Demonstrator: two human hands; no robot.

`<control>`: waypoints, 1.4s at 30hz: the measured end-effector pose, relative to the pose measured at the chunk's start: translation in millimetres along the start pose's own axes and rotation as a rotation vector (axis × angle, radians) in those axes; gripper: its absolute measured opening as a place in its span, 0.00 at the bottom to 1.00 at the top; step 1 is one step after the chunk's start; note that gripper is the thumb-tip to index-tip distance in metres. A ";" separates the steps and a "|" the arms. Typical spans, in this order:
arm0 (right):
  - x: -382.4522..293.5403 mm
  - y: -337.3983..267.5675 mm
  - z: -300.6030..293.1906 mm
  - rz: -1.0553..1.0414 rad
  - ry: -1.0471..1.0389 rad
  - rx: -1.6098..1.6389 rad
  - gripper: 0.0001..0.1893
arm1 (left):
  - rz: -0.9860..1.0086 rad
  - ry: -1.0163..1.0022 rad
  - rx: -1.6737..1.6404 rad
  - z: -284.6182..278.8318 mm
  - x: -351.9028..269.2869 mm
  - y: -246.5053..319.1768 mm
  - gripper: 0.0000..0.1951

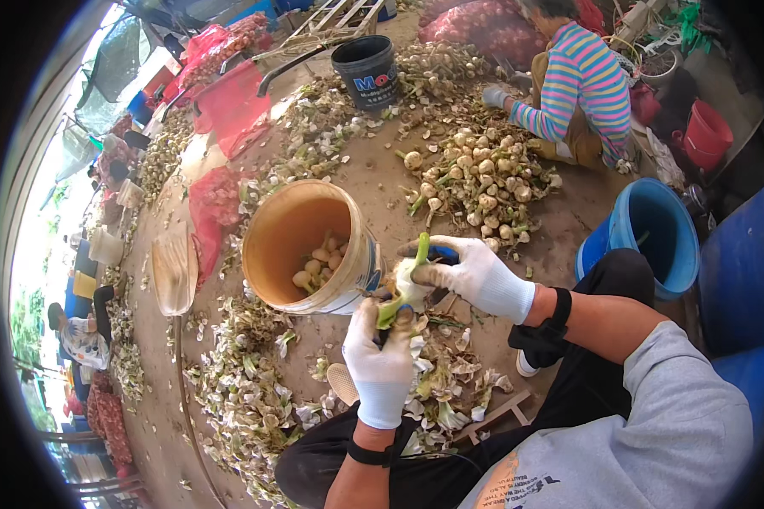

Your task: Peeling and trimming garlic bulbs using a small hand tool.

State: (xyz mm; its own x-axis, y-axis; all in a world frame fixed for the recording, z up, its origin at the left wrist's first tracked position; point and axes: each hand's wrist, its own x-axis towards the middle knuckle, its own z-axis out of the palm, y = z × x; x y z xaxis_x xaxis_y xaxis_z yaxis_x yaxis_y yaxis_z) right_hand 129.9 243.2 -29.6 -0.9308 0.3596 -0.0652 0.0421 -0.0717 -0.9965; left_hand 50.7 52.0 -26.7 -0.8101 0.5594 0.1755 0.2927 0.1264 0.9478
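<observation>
In its white work glove, my right hand (477, 273) grips a garlic bulb (409, 285) whose cut green stem (423, 247) points up. My left hand (379, 362), gloved too, pinches a green and white strip of outer husk (389, 312) right against the bulb. The fingers hide part of both, so whether the strip is still attached I cannot tell. Just beyond my left hand leans a cream plastic bucket (356, 254), tilted with its mouth towards me, and peeled garlic bulbs (321, 262) lie inside it. Below my hands, shed husks (452, 382) cover the ground.
Untrimmed garlic (484, 172) is heaped ahead, beside a crouching person (566, 95) in a striped top. A blue bucket (595, 245) stands at my right knee. Left are a husk pile (248, 382) and a shovel (175, 267). A black bucket (366, 76) stands farther off.
</observation>
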 end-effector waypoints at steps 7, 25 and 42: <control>16.2 -1.2 -15.7 0.202 0.163 0.514 0.18 | -0.358 0.145 -0.624 -9.2 7.1 0.2 0.09; -1.4 -6.8 8.2 -0.499 -0.152 -0.398 0.18 | 0.100 -0.022 0.186 -21.0 2.5 8.8 0.13; -9.7 -11.2 7.1 -0.279 -0.325 -0.124 0.16 | -0.071 0.092 0.228 -39.3 14.7 1.0 0.06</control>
State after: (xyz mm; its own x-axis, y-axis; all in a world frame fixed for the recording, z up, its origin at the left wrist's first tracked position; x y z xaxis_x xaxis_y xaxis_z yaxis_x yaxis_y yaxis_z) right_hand 135.9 233.9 -17.5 -0.9778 0.0364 0.2064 -0.2016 0.1062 -0.9737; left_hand 19.1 28.2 -12.7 -0.8725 0.4668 0.1445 0.3322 0.3498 0.8760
